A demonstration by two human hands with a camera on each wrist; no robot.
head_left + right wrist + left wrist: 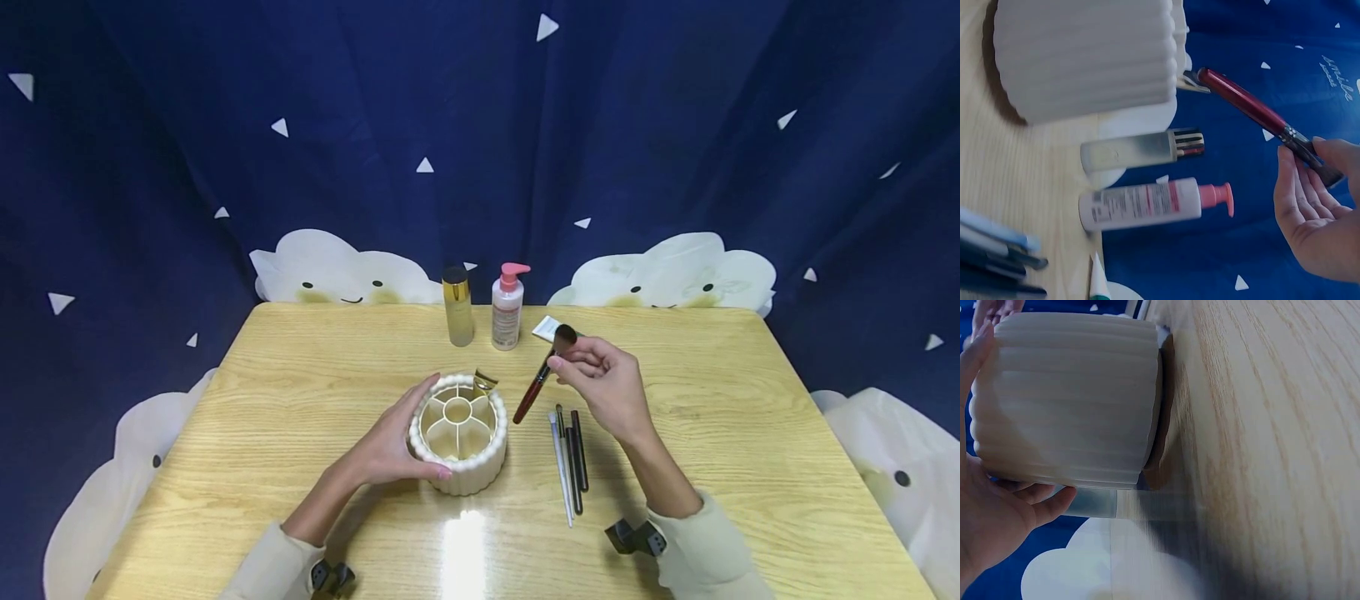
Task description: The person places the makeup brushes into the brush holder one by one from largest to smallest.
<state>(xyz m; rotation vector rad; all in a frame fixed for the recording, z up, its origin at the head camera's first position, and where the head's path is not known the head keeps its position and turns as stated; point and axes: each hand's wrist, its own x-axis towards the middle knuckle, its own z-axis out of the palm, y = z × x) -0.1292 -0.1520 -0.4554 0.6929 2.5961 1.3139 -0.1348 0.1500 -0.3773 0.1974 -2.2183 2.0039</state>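
My left hand [393, 437] grips the side of a cream, ribbed round organizer [468, 475], thumb at the front and fingers round the far side. The organizer stands upright with a ring of compartments about a round middle one. A gold metal piece [485, 382] sticks out of a compartment at its far right; its kind is unclear. In my right hand [606, 385] a makeup brush [534, 392] is pinched near its dark bristle head, the red handle slanting down toward the organizer. The right wrist view shows the brush [1244, 100] held clear of the table.
Several slim brushes [573, 458] lie side by side below my right hand. Toward the back stand a gold-collared bottle [458, 308] and a white pump bottle with pink top [506, 312]. A white tube [546, 328] lies beside them, partly behind my right hand.
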